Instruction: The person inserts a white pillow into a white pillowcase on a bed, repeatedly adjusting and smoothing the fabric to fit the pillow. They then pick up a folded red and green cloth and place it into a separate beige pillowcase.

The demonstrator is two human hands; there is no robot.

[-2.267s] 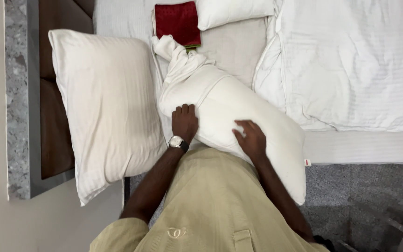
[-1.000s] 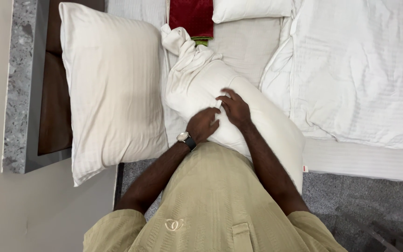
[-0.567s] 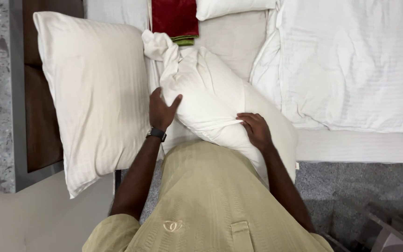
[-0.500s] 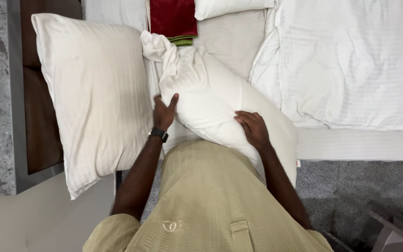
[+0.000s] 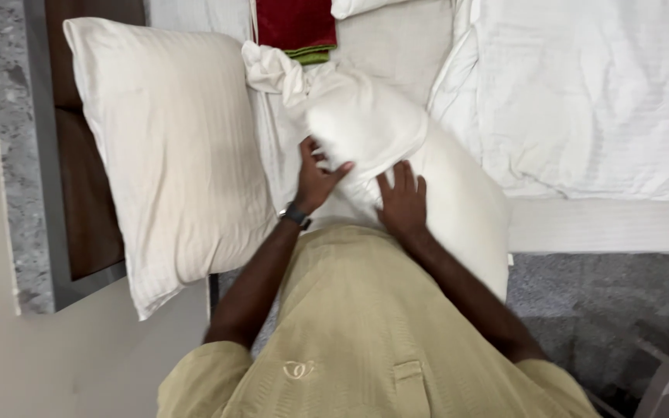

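Far L: grey stone ledge and dark wood headboard running along the frame edge, w/ a striped pillow leaning against the headboard, long axis running top-to-bottom in view, lower corner overhanging the bed edge. Just R of it, the white pillow is lying on the bed, long axis going diagonally from upper L to lower R; bunched, twisted loose case fabric is sitting at its upper-L end, lower-R end hanging past the bed edge toward the grey floor. Left hand, wristwatch on, is pressing the pillow's near-L flank, fingers spread and curling onto the fabric, not closed around anything I can confirm. Right hand is lying flat on the pillow's middle, fingers apart, palm down, gripping nothing. Both hands are touching the pillow; it's lying straight ahead of and slightly R of them, w/ the left hand nearer the bunched end. Red folded cloth w/ a green layer beneath is sitting just beyond the bunched end. R of the pillow: rumpled white duvet, close alongside, so little room that way; open room is toward the person, off the bed's near edge.
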